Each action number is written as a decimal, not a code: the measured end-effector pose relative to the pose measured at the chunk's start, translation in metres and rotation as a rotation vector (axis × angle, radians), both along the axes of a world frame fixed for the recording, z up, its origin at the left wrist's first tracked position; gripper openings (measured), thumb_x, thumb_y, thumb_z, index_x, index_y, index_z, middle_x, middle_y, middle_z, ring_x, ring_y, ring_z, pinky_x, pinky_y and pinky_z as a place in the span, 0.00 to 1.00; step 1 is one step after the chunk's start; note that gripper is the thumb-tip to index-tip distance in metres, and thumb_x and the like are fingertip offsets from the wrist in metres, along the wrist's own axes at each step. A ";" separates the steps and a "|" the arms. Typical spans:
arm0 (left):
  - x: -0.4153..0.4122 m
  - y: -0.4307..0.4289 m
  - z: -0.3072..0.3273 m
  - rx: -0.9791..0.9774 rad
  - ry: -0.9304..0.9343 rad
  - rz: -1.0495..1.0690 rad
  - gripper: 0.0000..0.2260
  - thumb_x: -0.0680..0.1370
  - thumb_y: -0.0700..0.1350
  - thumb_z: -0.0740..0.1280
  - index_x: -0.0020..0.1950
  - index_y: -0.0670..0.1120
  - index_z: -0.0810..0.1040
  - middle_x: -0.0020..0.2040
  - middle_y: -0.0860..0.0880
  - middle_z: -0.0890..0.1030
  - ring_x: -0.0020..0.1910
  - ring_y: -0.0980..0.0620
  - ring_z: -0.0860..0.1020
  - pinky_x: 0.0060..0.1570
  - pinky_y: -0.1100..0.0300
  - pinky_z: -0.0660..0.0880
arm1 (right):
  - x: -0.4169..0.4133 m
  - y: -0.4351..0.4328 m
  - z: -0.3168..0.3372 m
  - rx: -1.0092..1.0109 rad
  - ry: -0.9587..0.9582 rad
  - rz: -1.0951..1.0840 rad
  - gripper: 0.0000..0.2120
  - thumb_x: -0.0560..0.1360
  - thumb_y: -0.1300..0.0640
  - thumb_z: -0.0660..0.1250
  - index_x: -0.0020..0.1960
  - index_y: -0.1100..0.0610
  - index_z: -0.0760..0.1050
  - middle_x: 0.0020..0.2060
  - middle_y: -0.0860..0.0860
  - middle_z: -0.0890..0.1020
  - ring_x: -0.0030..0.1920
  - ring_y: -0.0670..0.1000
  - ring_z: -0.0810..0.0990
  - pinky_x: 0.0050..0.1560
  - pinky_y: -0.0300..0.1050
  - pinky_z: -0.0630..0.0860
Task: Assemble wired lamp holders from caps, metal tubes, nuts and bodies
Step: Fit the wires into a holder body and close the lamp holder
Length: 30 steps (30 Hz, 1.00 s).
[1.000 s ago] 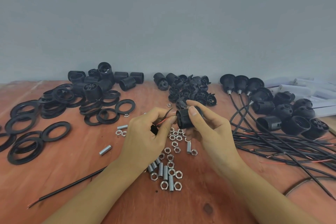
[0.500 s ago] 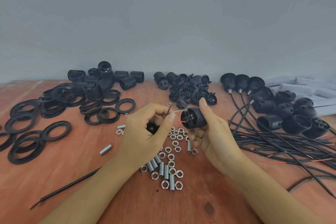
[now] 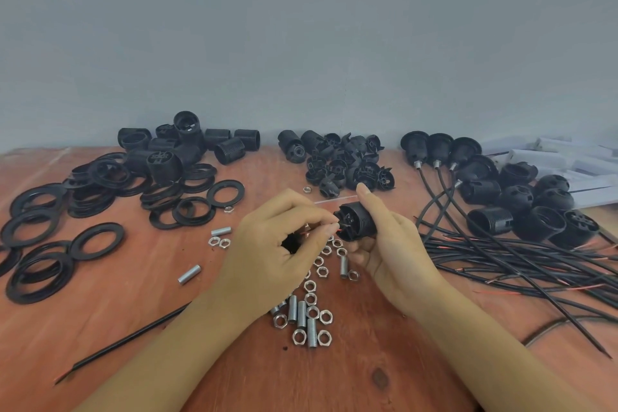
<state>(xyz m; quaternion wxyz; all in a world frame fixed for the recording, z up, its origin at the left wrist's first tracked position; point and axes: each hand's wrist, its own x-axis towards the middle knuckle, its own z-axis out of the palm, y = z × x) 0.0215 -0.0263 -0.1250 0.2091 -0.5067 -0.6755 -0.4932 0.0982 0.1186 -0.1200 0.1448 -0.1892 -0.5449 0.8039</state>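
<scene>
My right hand (image 3: 391, 254) has its grip curled round the body (image 3: 359, 222), held above the surface (image 3: 133, 294); its long axis lies about level, wired end pointing left. My left hand (image 3: 274, 244) pinches a red wire (image 3: 337, 230) at that end. Nuts (image 3: 311, 286) and tubes (image 3: 301, 311) lie below.

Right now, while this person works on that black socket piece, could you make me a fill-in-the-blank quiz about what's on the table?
1. Flat black plastic rings lie on the ____ side of the reddish wooden table.
2. The tangle of long black cables lies on its ____ side.
3. The right hand holds a black ribbed plastic lamp holder body, the left hand pinches a thin red wire at it, both above short threaded metal tubes and six-sided silver ____.
Missing words: left; right; nuts.
</scene>
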 end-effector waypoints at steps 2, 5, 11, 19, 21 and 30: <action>0.001 0.001 0.000 -0.019 0.014 0.024 0.03 0.75 0.39 0.72 0.46 0.42 0.85 0.41 0.50 0.78 0.36 0.54 0.76 0.37 0.60 0.74 | 0.000 0.000 -0.001 0.004 0.004 -0.016 0.21 0.71 0.42 0.70 0.47 0.62 0.78 0.33 0.55 0.78 0.27 0.47 0.73 0.27 0.39 0.72; 0.004 0.001 0.001 -0.004 0.008 0.062 0.02 0.75 0.39 0.72 0.45 0.42 0.84 0.40 0.50 0.79 0.37 0.54 0.77 0.36 0.59 0.74 | 0.000 -0.001 -0.001 0.010 0.015 -0.022 0.24 0.71 0.42 0.71 0.51 0.64 0.78 0.35 0.57 0.78 0.27 0.48 0.74 0.25 0.39 0.72; 0.006 0.003 -0.002 0.028 0.002 0.093 0.02 0.74 0.39 0.72 0.41 0.42 0.83 0.38 0.50 0.78 0.34 0.52 0.77 0.33 0.54 0.74 | -0.001 -0.002 -0.001 -0.002 0.025 -0.025 0.25 0.70 0.42 0.71 0.51 0.64 0.78 0.32 0.55 0.79 0.26 0.48 0.74 0.24 0.38 0.71; 0.007 0.004 -0.004 0.032 -0.045 0.138 0.03 0.74 0.41 0.72 0.41 0.44 0.84 0.38 0.53 0.79 0.35 0.53 0.78 0.34 0.54 0.75 | -0.001 -0.003 0.000 -0.002 0.042 -0.018 0.24 0.71 0.42 0.70 0.51 0.64 0.78 0.31 0.55 0.80 0.25 0.48 0.75 0.24 0.38 0.72; 0.007 0.004 -0.003 0.029 -0.053 0.135 0.04 0.75 0.43 0.71 0.42 0.44 0.84 0.39 0.53 0.79 0.35 0.54 0.78 0.35 0.57 0.75 | 0.000 -0.001 0.000 -0.022 0.039 -0.005 0.20 0.73 0.43 0.70 0.48 0.62 0.78 0.32 0.55 0.81 0.25 0.48 0.75 0.24 0.38 0.72; 0.008 0.004 -0.003 0.038 -0.050 0.153 0.03 0.74 0.42 0.71 0.42 0.44 0.83 0.39 0.53 0.79 0.36 0.55 0.77 0.35 0.57 0.74 | 0.000 -0.003 0.001 0.001 0.057 -0.013 0.26 0.69 0.43 0.71 0.53 0.66 0.77 0.33 0.57 0.79 0.26 0.48 0.75 0.25 0.38 0.73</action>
